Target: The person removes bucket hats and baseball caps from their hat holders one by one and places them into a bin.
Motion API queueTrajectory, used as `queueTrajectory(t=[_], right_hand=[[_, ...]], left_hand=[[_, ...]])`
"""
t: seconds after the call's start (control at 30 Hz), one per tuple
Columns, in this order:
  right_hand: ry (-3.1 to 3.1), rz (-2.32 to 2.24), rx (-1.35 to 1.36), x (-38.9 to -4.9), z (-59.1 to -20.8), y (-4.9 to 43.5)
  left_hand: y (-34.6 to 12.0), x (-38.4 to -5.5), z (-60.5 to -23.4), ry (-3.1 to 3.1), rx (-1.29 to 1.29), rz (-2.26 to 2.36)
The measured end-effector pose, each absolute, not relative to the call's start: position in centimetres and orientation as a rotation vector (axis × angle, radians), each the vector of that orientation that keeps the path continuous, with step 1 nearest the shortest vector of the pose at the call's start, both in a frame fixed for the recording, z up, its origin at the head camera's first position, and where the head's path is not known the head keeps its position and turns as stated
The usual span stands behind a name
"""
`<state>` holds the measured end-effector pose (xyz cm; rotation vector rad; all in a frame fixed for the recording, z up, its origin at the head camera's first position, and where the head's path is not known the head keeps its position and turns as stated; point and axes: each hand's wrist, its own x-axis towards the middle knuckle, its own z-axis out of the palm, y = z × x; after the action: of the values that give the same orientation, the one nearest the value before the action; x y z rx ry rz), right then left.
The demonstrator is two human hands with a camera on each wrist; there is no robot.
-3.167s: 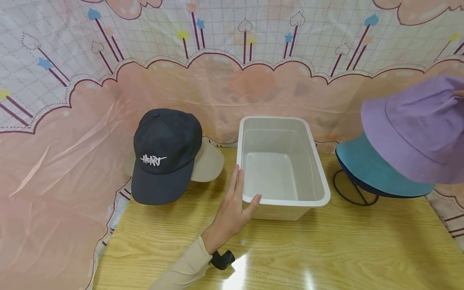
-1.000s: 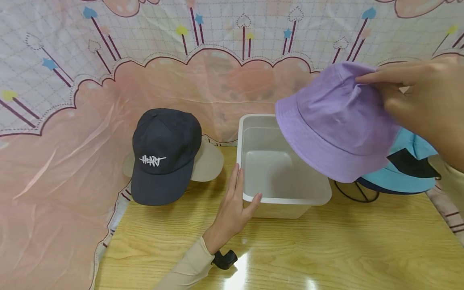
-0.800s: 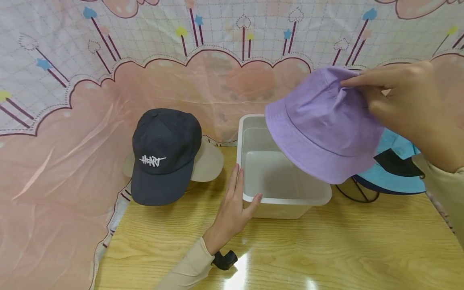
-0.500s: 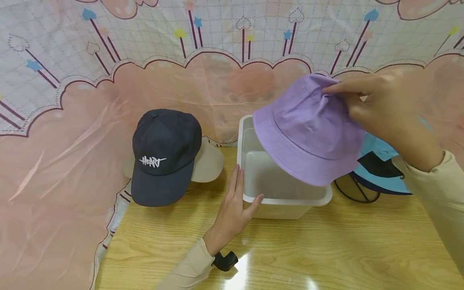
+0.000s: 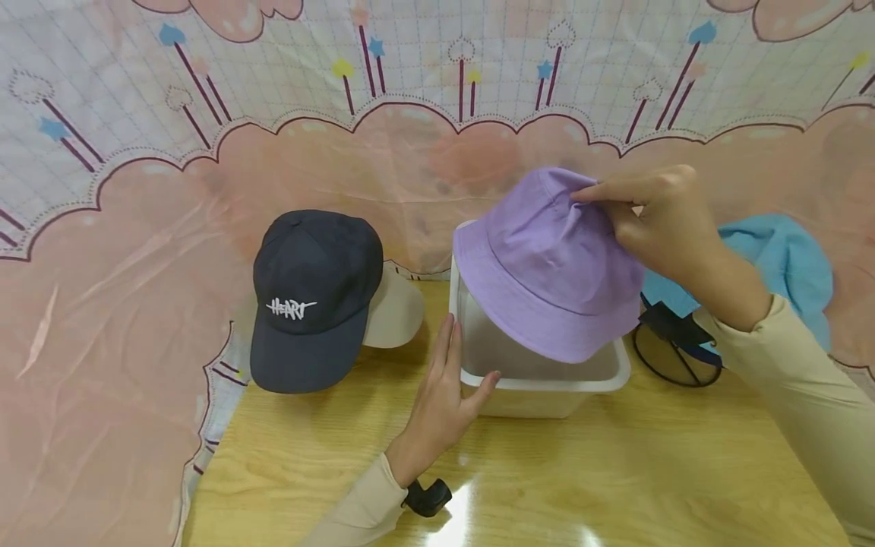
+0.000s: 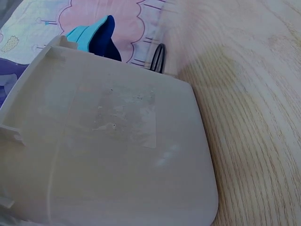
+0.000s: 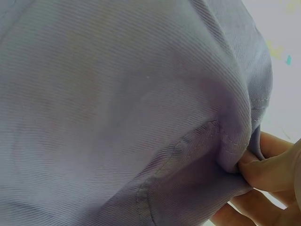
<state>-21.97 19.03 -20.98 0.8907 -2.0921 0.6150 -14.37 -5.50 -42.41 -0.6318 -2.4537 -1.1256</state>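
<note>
A lilac bucket hat [image 5: 547, 266] hangs brim down over the white plastic bin [image 5: 540, 385], hiding much of its inside. My right hand [image 5: 659, 213] pinches the hat's crown between thumb and fingers; the right wrist view shows the fabric [image 7: 117, 103] bunched at the fingertips. At the bin's near left corner, my left hand [image 5: 440, 406] rests on the rim with straight fingers, thumb along the front edge. The bin's outer wall [image 6: 117, 141] fills most of the left wrist view.
A dark cap [image 5: 314, 296] with white lettering sits at the left, over a beige cap [image 5: 396, 311]. Right of the bin, a light blue bucket hat [image 5: 786, 251] sits on a black wire stand [image 5: 677, 365], partly behind my right arm. Everything stands on a wooden table [image 5: 615, 471].
My right hand has carried the lilac bucket hat leftward from the blue hat's side, then lower, over the bin. The left hand stays on the bin's rim.
</note>
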Motion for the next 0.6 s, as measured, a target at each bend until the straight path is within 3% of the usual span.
queueTrajectory(t=[0.6], right_hand=[[-2.050, 0.777, 0.884, -23.9, -25.3, 18.1]], left_hand=[[-5.6, -14.0, -42.3, -2.450, -0.648, -1.124]])
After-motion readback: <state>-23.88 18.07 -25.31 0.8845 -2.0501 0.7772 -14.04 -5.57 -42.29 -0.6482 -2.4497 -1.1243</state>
